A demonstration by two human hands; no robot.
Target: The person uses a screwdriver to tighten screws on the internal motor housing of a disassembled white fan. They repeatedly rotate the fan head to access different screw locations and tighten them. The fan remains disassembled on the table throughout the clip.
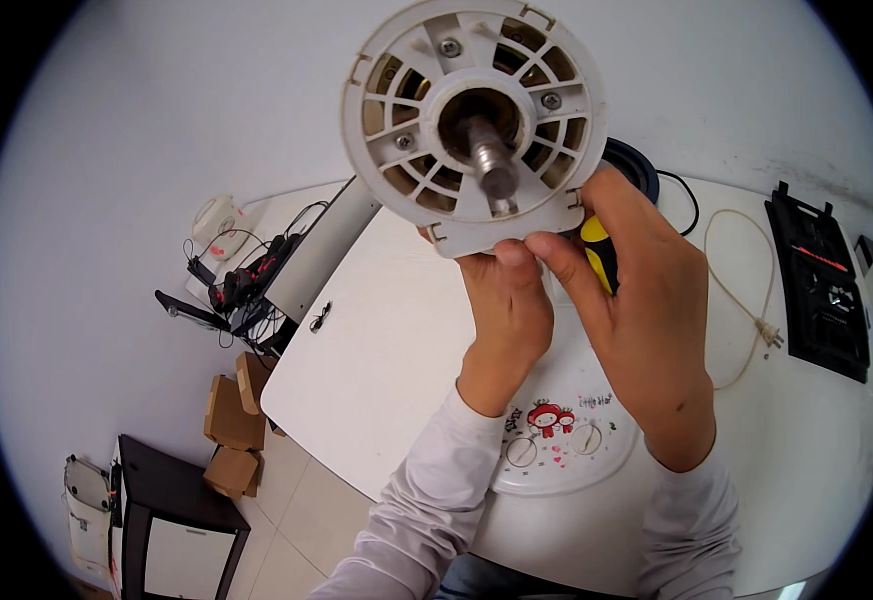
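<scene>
A white fan motor housing (377, 185) with round slotted front, several screws and a worn metal shaft (494, 165) is raised close in front of me. My left hand (510, 310) is closed around its lower part, thumb up against the rim; the other fingers are hidden behind it. A yellow and black screwdriver (600, 250) sits in the grip of my right hand (647, 290), whose fingertips touch the housing's lower right edge. The screwdriver's tip is out of sight. Below my hands, the white fan base (557, 470) with two knobs and cartoon prints rests on the table.
On the white table (387, 330) at right lie a pale power cord with plug (769, 332) and an open black tool case (822, 285). A dark ring-shaped part (637, 165) is behind my right hand. Left are small black pieces (321, 317), tangled cables (257, 275), cardboard boxes (234, 412) and a dark cabinet (172, 500).
</scene>
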